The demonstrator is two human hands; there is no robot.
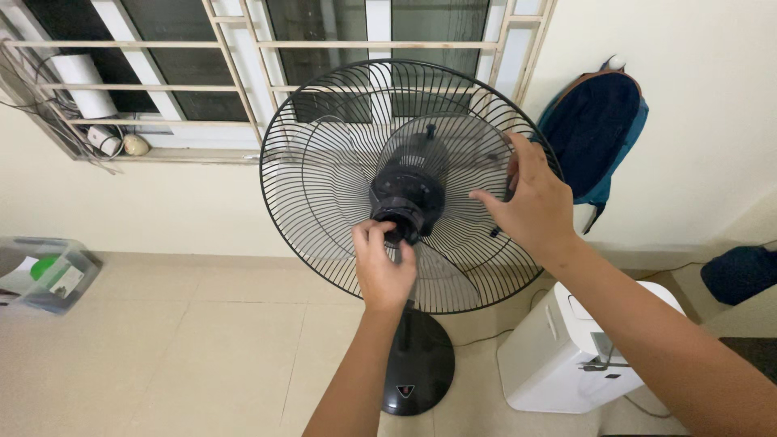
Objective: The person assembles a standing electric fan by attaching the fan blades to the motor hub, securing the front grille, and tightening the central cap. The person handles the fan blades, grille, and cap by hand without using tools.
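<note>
While both hands work the fan (pixel 405 186), a white appliance (pixel 566 348) (backpack (pixel 595 129) behind) stands near.

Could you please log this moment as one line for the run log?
left hand: pinching hub cap | right hand: steadying clear blade | fan: front grille off, upright on round base

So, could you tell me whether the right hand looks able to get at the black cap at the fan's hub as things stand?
Probably yes. The front guard is off, so nothing covers the hub cap. The right hand rests on the clear blade close by, but the left hand already pinches that cap and would crowd it.
</note>
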